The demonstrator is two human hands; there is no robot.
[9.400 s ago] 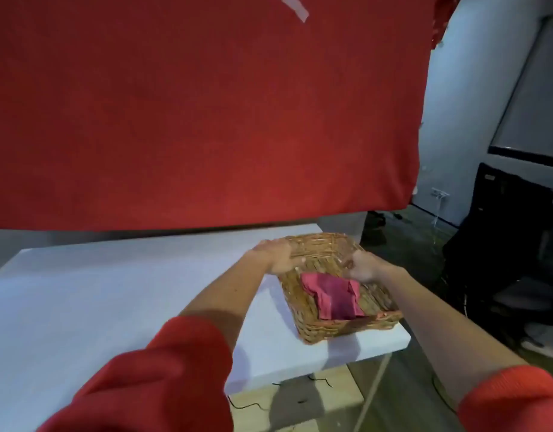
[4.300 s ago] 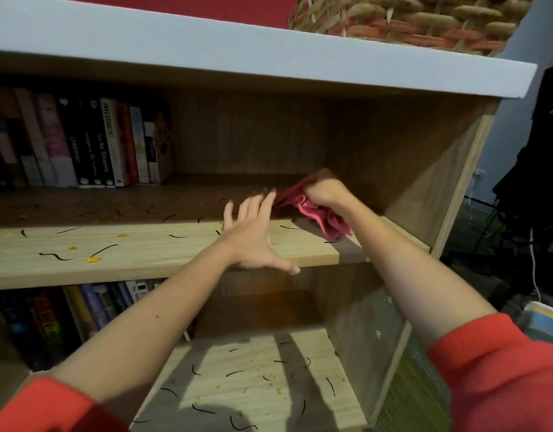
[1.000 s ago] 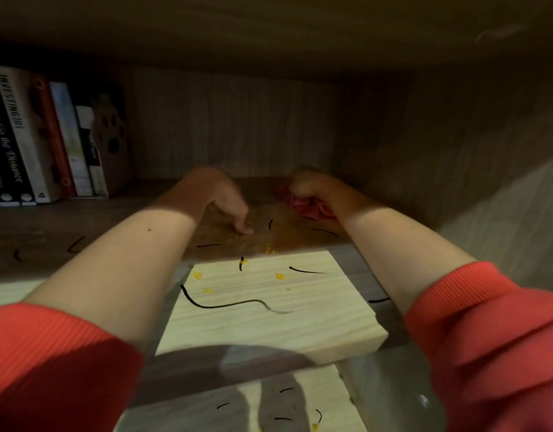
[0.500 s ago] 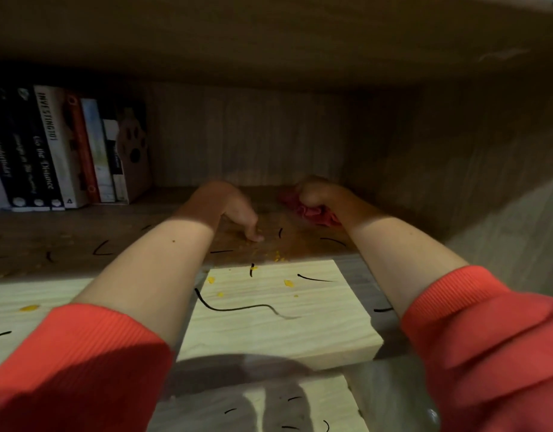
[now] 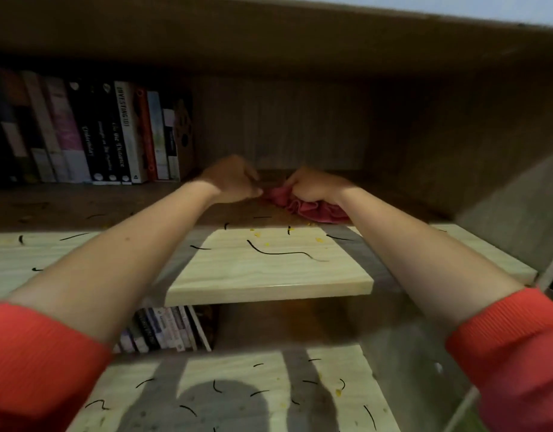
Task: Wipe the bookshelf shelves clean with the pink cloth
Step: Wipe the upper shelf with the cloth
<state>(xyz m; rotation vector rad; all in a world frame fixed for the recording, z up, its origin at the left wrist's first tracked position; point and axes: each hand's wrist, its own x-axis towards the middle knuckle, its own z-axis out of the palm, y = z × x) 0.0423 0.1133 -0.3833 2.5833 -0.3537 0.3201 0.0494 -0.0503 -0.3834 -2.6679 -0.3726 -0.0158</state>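
Pale wood-grain shelf point(image 5: 269, 275) littered with thin black strands point(image 5: 278, 252) and yellow crumbs point(image 5: 257, 234). Right hand point(image 5: 312, 187) fingers clench bunched pink cloth point(image 5: 309, 209) at shelf's shaded rear. Left hand point(image 5: 231, 179) fingers curled beside cloth edge; grip unclear.

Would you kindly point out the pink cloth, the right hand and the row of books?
pink cloth point(image 5: 314, 211): head view, on its bunched folds.
right hand point(image 5: 312, 186): head view, on its knuckles.
row of books point(image 5: 125, 132): head view, on a white spine.
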